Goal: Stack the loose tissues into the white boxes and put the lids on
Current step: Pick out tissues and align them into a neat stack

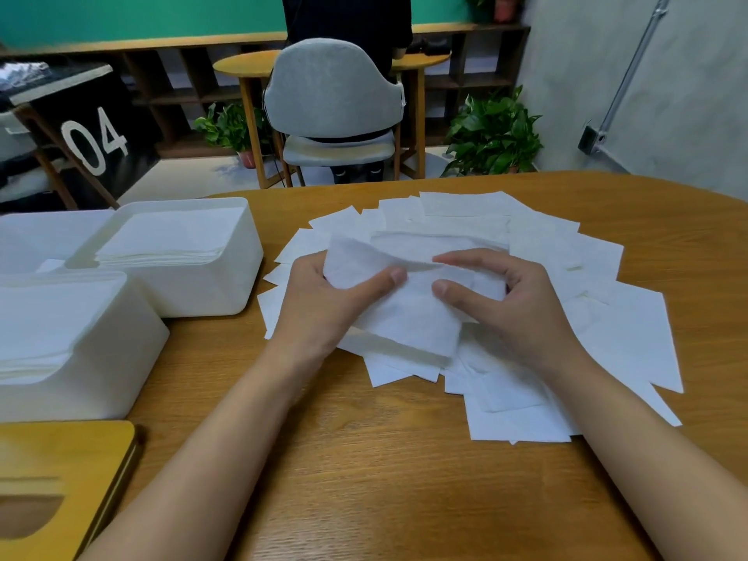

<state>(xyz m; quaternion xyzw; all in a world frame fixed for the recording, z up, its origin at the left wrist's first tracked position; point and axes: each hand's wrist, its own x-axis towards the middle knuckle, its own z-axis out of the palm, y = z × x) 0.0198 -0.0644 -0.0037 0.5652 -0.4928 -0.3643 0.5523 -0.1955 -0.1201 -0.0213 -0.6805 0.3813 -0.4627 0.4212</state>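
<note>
Loose white tissues (566,301) lie spread in a wide heap on the wooden table (364,459). My left hand (319,301) and my right hand (506,305) both pinch one tissue (404,313) just above the heap, thumbs on top. At the left stand two open white boxes: the far box (210,285) holds a neat stack of tissues, and the near box (101,358) is also filled with a stack. A wooden lid (60,479) with a slot lies at the lower left corner.
A third white container (40,236) sits behind the boxes at the far left. Beyond the table stand a grey chair (336,99), a small round table (243,66), potted plants (494,135) and a person in dark clothes (348,18).
</note>
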